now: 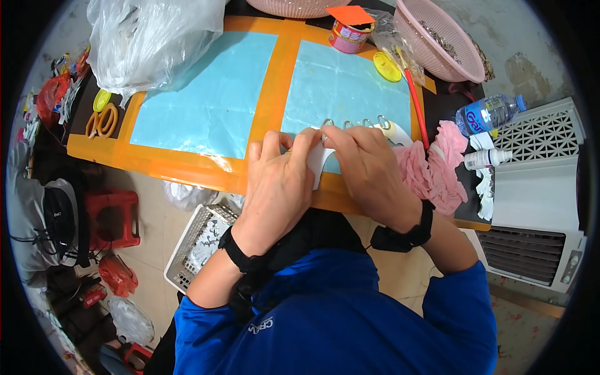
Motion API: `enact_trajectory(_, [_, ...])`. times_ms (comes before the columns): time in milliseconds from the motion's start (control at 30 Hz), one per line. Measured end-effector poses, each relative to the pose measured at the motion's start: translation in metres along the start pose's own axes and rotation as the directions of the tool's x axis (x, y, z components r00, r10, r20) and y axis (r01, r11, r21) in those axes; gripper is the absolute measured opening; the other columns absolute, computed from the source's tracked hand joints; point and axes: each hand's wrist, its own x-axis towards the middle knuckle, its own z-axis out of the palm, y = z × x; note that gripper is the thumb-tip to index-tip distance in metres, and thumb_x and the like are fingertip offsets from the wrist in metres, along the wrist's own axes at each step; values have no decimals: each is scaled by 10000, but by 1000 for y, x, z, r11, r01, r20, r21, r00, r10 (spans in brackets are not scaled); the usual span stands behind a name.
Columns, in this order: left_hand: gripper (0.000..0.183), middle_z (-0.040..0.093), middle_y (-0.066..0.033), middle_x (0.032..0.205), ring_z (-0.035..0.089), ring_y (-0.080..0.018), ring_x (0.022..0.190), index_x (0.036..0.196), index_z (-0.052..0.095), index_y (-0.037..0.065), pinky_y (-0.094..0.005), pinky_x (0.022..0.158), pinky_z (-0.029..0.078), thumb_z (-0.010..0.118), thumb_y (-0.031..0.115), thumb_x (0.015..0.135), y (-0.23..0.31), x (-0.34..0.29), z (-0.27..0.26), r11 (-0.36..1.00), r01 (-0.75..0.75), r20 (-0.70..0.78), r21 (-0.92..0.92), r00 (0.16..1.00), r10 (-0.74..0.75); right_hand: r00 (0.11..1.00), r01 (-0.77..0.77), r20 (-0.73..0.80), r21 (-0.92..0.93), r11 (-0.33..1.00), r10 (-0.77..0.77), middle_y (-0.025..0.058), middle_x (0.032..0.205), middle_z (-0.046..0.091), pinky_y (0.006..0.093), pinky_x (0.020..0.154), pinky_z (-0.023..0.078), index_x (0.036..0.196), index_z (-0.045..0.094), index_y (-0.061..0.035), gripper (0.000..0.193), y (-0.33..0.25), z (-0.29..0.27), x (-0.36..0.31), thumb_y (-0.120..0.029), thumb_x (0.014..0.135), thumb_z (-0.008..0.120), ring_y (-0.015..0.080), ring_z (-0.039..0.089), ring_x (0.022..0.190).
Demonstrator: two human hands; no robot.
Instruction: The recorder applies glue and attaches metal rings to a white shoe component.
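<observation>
A blue fabric shirt is nearest; left hand and right hand, fingertips pinched, hold a curved white piece at the orange-bordered counter's front edge; slackened grip could drop it.

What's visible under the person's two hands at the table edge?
Between the left hand and right hand, part of a white piece shows above the table. The hands cover some of it and the tabletop beneath them.
</observation>
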Motion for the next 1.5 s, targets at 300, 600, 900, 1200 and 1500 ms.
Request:
enact_trajectory(300, [516, 742, -102, 1263, 549, -326, 1079, 1369, 637, 73, -427, 1034, 457, 567, -105, 890, -8, 12, -6, 987, 13, 52, -159, 999, -5, 994, 11, 108, -56, 998, -5, 152, 1107, 666, 396, 942, 490, 1340, 575, 66, 466, -14, -16, -11, -75, 900, 635, 285, 623, 1049])
enact_trajectory(600, [472, 732, -99, 1253, 587, -336, 1086, 1260, 750, 70, -423, 992, 504, 753, -45, 802, -16, 19, -5, 987, -116, 52, -112, 991, 122, 987, 28, 157, -67, 997, -17, 151, 1196, 697, 400, 940, 487, 1330, 569, 83, 468, -14, -15, -16, -108, 907, 627, 256, 612, 1044])
enact_trajectory(900, [743, 681, -80, 1370, 594, -338, 1157, 1322, 740, 75, -435, 1024, 542, 864, -19, 595, -12, 9, -10, 971, -220, 166, 97, 965, 203, 984, -9, 179, 8, 1000, 7, 156, 1146, 688, 399, 893, 475, 1318, 580, 104, 461, -12, -24, -16, -102, 907, 609, 267, 583, 984])
enact_trajectory(1200, [760, 627, -88, 1334, 587, -322, 1175, 1325, 741, 90, -436, 995, 514, 877, 16, 580, -7, 8, -9, 955, -227, 123, 191, 971, 206, 980, -191, 115, 320, 928, 163, 163, 1062, 663, 437, 858, 505, 1192, 677, -12, 302, 12, -14, -13, -27, 890, 675, 341, 615, 966])
enact_trajectory(1500, [579, 623, -89, 1310, 594, -290, 1166, 1329, 701, 20, -420, 966, 484, 795, 108, 765, 0, 6, -4, 912, -289, 122, 292, 957, 264, 978, 14, 186, 404, 915, -98, 79, 981, 706, 417, 891, 540, 981, 754, -52, 111, 70, -8, 55, -59, 871, 760, 307, 627, 1043])
